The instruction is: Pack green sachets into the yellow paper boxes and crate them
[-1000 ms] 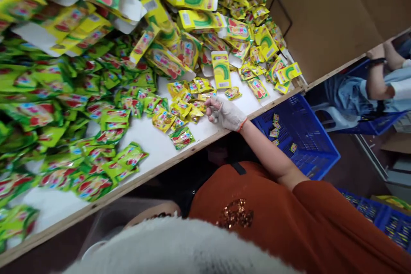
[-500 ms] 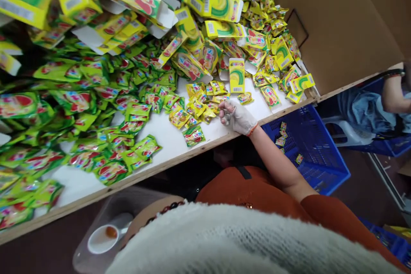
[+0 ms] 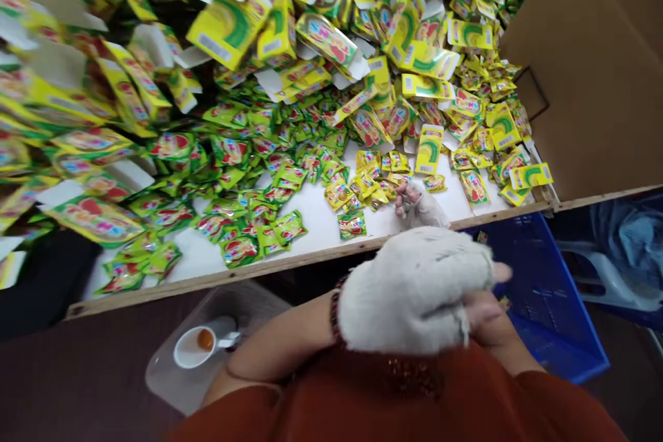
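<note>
My right hand (image 3: 418, 206), in a white fingerless glove, rests on the white table (image 3: 321, 224) near its wooden front edge. Its fingers are curled against a small heap of yellow sachets (image 3: 365, 186); I cannot make out what they grip. My left hand (image 3: 414, 290), also gloved, hangs close to the camera in front of my orange top, blurred. Its bare fingertips are curled together toward the right, and anything inside them is hidden. A single green sachet (image 3: 352, 224) lies just left of my right hand.
Green sachets (image 3: 233, 207) cover the table's middle and left, and yellow cartons (image 3: 228, 24) are piled behind. A cardboard wall (image 3: 595, 83) stands at the right. A blue crate (image 3: 549, 311) sits below the table edge. A tray with a white cup (image 3: 194, 349) lies lower left.
My left hand has risen into view in front of my chest. The view has swung left and down. My right hand stays at the yellow sachets.
</note>
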### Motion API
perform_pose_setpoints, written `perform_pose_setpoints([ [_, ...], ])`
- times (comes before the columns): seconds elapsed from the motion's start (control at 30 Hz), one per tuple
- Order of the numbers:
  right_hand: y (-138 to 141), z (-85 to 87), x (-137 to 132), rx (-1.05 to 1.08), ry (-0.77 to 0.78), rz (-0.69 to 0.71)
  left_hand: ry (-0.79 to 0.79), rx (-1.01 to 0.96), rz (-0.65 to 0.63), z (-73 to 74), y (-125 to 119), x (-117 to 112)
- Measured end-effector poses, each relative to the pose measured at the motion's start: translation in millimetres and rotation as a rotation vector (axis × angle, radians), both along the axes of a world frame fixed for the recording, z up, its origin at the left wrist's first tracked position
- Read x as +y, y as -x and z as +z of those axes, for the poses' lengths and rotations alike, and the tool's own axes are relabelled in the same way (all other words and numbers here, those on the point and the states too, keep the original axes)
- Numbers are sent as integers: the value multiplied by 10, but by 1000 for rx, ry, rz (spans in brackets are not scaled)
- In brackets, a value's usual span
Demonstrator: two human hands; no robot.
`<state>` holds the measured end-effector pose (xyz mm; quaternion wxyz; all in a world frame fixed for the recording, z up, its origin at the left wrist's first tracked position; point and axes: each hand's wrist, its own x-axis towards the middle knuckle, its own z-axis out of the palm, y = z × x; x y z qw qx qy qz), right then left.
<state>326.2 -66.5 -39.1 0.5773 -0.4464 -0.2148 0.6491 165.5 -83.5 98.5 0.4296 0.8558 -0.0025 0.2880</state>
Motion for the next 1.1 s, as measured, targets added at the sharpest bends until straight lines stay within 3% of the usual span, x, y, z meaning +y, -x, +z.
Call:
perform_pose_setpoints([
  [0.13, 11, -5, 10, 12, -26, -1, -108, 255, 72, -423, 32, -33],
  [0.23, 25, -20, 9, -31, -9, 16, -121, 451, 191, -751, 190, 18],
  [0.37, 65, -31, -2, -260, 0, 16, -57, 676, 584, -1005, 518, 348],
  [0.5, 161, 37, 151, -879, -170, 8, -48, 787, 988, -1161, 743, 830],
  [0.57, 241, 98, 320, -1141, -266, 51, -87, 821, 1048, -1201, 757, 1042],
  [0.63, 340, 165, 505, -1352, -254, 118, -130, 824, 1060, -1201, 705, 1226],
  [0.8, 544, 272, 758, -1673, 51, 363, -189, 951, 1065, -1098, 460, 1648],
  [0.97, 449, 206, 746, -1551, 30, 362, -312, 1074, 946, -1025, 370, 1927],
  [1.03, 339, 166, 712, -1385, -24, 278, -338, 1045, 920, -984, 415, 1951],
  [1.1, 227, 144, 653, -1207, -76, 146, -339, 938, 971, -935, 490, 1916],
])
